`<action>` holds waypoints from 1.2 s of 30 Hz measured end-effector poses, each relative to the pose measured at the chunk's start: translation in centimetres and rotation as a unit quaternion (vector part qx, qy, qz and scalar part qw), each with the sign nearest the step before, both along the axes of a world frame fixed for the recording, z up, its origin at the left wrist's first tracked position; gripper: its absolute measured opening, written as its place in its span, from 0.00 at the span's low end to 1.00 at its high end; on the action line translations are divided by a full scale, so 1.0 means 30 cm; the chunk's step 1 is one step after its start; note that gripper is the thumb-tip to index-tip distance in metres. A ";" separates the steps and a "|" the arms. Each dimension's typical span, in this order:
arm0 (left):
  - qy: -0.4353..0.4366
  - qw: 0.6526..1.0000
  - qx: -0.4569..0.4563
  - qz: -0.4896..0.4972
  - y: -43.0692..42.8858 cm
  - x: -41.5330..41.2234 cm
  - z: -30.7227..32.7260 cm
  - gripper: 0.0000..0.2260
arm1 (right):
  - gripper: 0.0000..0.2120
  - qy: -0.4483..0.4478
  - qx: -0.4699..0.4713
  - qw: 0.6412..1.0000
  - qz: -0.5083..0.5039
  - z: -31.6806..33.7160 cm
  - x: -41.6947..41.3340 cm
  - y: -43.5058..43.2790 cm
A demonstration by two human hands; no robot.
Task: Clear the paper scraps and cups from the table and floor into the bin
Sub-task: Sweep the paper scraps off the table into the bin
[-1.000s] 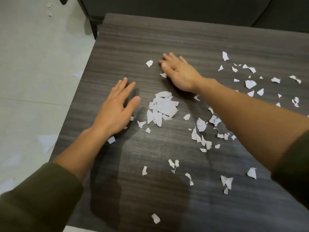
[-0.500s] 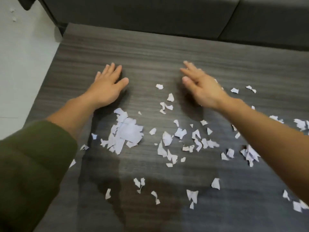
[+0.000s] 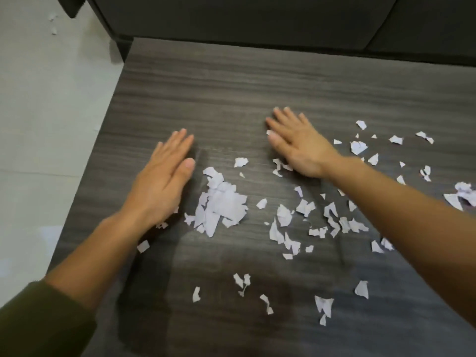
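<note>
White torn paper scraps lie scattered over the dark wood-grain table (image 3: 231, 81). The largest heap of scraps (image 3: 221, 204) sits just right of my left hand (image 3: 162, 181), which lies flat on the table with straight fingers, its edge beside the heap. My right hand (image 3: 296, 145) rests flat farther back with fingers spread, touching a few scraps at its heel. More scraps (image 3: 332, 222) spread under and beyond my right forearm. No cup or bin is in view.
A dark grey sofa (image 3: 257, 19) runs along the table's far edge. Pale tiled floor (image 3: 46, 124) lies to the left with a few small scraps (image 3: 52, 23) on it. The table's left edge is close to my left forearm.
My left hand has come back toward me and now lies against the big heap. My right hand has dropped flat onto the table beside the scraps. The view has shifted.
</note>
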State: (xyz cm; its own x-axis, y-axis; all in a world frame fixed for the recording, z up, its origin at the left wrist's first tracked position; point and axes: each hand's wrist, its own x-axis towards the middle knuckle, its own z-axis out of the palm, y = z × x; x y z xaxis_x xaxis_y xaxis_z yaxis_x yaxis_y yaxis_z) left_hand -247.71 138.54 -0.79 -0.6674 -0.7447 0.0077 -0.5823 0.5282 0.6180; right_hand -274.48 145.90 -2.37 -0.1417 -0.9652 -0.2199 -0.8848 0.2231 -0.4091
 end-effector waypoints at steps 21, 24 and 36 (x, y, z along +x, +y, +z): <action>-0.071 0.997 0.008 0.028 0.221 -0.077 -0.078 0.31 | 0.22 -0.062 -0.058 0.961 -0.263 0.141 -0.111 0.446; -0.071 0.995 -0.010 -0.069 0.250 -0.163 -0.079 0.32 | 0.22 -0.041 -0.053 0.947 -0.315 0.131 -0.142 0.551; -0.041 0.996 0.042 -0.062 0.274 0.087 -0.004 0.28 | 0.28 -0.070 -0.043 0.944 -0.319 0.002 0.273 0.484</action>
State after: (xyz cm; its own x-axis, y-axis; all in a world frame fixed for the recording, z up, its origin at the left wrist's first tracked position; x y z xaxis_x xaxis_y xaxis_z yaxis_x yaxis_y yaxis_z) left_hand -245.08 146.75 -0.90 -0.7501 -0.6523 -0.1085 -0.5658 0.5480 0.6161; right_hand -266.29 160.43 -2.30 -0.6765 -0.7078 -0.2036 -0.5168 0.6531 -0.5535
